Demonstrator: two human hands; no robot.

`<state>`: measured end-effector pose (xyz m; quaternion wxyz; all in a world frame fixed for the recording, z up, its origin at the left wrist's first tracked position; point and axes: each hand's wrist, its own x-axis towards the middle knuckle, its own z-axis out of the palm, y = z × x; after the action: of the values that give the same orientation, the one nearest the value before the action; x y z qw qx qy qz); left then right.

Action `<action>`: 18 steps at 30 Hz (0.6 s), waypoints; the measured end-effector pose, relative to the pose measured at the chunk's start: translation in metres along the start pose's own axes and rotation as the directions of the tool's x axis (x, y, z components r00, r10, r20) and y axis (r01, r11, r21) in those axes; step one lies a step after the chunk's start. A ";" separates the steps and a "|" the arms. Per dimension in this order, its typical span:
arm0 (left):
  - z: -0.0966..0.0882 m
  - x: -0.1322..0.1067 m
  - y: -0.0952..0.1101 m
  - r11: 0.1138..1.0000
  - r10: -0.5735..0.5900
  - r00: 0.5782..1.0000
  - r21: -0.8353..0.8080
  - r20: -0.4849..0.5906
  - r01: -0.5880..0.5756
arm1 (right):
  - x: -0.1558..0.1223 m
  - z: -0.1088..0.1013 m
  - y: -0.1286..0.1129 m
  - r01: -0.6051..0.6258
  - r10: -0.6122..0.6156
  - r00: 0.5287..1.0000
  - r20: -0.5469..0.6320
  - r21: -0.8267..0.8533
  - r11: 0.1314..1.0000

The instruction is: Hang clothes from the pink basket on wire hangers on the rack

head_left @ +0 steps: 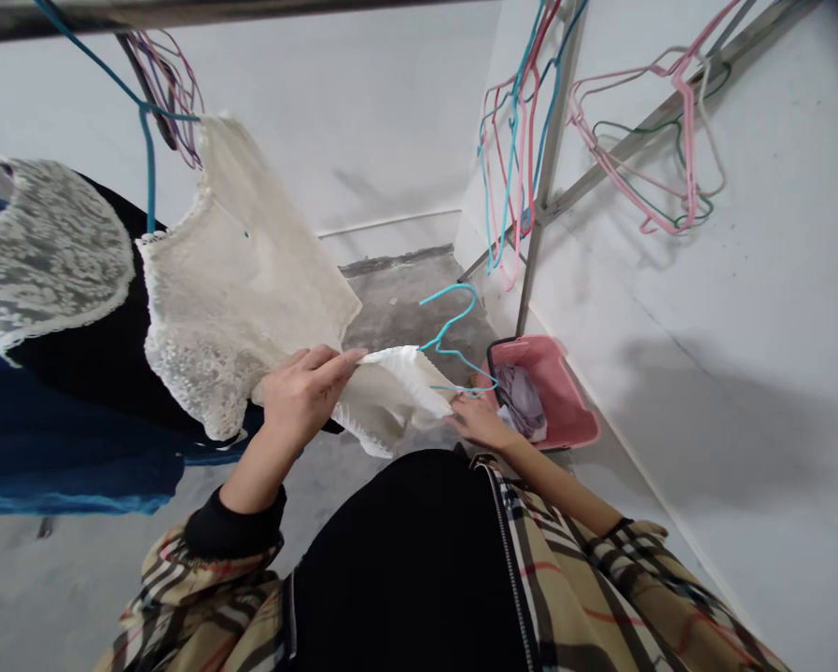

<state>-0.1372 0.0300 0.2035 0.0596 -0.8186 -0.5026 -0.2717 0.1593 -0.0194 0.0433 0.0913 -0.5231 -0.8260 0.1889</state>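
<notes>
Left of centre, a cream lace garment [269,271] already hangs; at centre, your white garment [419,385] isn't up yet, and at right a pink basket [571,401] still holds cloth [523,397]. Your left hand [303,392] pinches the garment's edge, your right hand [481,422] curls onto its right corner, the turquoise hanger [453,324] only partly inside.

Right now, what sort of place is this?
Probably a laundry-drying area: a white lace-trimmed garment hangs on a blue hanger, pink hangers hang from a metal frame, and a pink basket holds cloth.
</notes>
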 end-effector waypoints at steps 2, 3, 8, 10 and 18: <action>0.003 -0.006 -0.010 1.000 -0.004 1.000 -0.011 0.015 0.004 | -0.006 -0.007 0.010 -0.033 0.030 0.994 -0.101 -0.024 0.999; 0.005 -0.009 -0.015 1.000 -0.014 1.000 -0.018 0.019 0.015 | -0.008 -0.010 0.015 -0.030 0.026 0.987 -0.157 -0.022 0.999; 0.014 -0.017 -0.027 0.999 -0.047 0.999 0.008 0.016 0.046 | -0.011 -0.021 0.037 0.009 -0.009 0.944 -0.330 -0.001 1.000; 0.017 -0.019 -0.027 0.999 -0.042 0.999 0.028 0.015 0.042 | -0.009 -0.024 0.042 0.018 -0.011 0.929 -0.370 0.016 1.000; 0.042 -0.028 -0.029 0.989 -0.149 0.987 -0.018 -0.053 0.148 | -0.021 -0.064 0.014 0.327 -0.250 0.920 -0.301 0.243 0.913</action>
<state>-0.1552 0.0380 0.1488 0.0472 -0.7717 -0.5584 -0.3008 0.2027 -0.0189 0.0973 0.3028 -0.3957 -0.8386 0.2201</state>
